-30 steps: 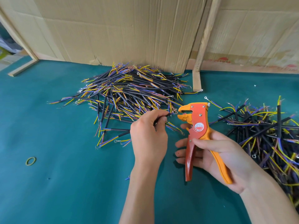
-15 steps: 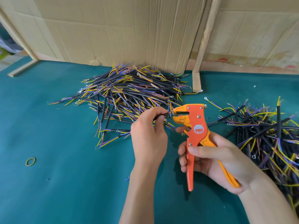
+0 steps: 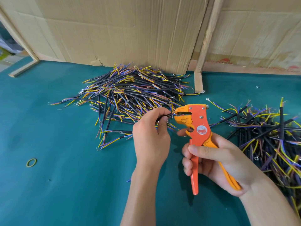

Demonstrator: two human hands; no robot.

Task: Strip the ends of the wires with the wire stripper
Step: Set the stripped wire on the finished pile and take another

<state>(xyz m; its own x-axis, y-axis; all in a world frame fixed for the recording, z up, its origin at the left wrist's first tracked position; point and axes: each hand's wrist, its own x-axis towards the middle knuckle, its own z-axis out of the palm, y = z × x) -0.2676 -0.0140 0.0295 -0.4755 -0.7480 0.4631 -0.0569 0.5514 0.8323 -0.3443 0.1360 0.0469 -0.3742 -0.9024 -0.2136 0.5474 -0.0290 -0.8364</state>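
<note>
One head cam, close, looks fwd and down over teal felt-covered desk (image 3: 48, 201); brown cardboard wall (image 3: 122, 30) at 12 o'clock.

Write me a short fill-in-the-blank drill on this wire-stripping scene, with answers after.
1. The wire stripper is gripped by the ____ hand.
2. The left hand pinches a wire whose end sits in the stripper's ____.
3. The table cover is ____ in colour.
4. A small rubber band lies to the ____ of both hands.

Answers: right; jaws; teal; left

A rubber band (image 3: 31, 162) lies on teal cloth (image 3: 65, 193) before cardboard (image 3: 122, 30).
</note>
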